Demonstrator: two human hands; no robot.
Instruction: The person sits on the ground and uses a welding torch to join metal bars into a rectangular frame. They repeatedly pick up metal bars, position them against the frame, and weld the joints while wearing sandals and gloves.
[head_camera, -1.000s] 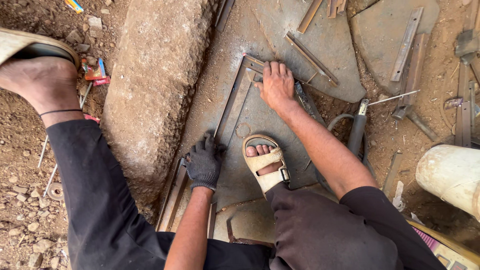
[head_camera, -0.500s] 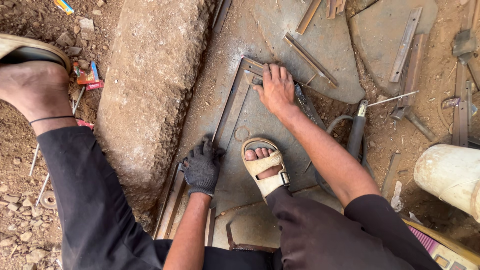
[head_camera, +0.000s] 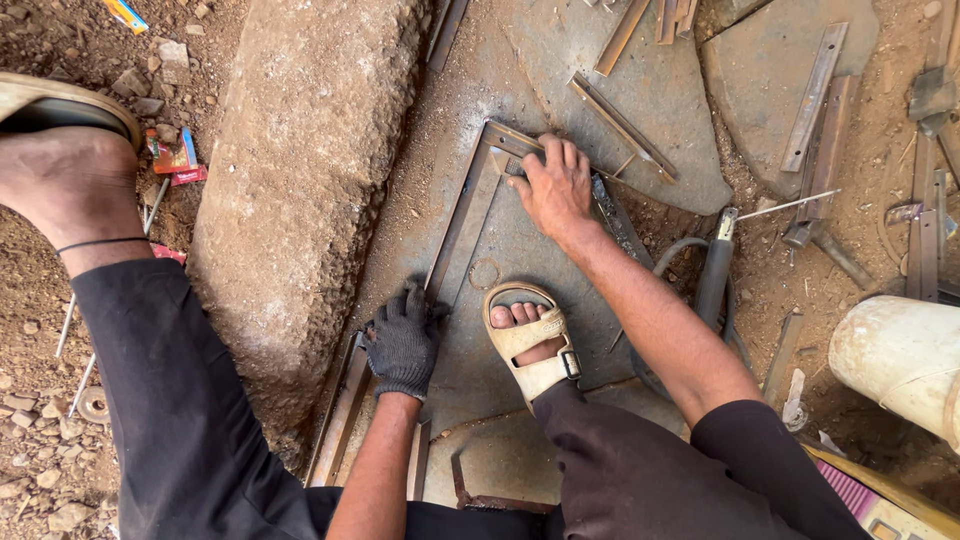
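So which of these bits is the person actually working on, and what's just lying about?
In hand:
- metal frame, its corner pressed by the bare right hand
- gloved left hand resting on the frame's long side

Lying about:
- electrode holder
- loose metal strips
- stone block
- white bucket

Red packet: small flat packet, red with blue and white patches, lying crumpled on the dirt at left, just beside the big stone's left edge.
Yellow wrapper: narrow strip, yellow and blue, far left corner, on the dirt.
Striped package: pink-striped face with yellow border, near right corner, partly cut off.
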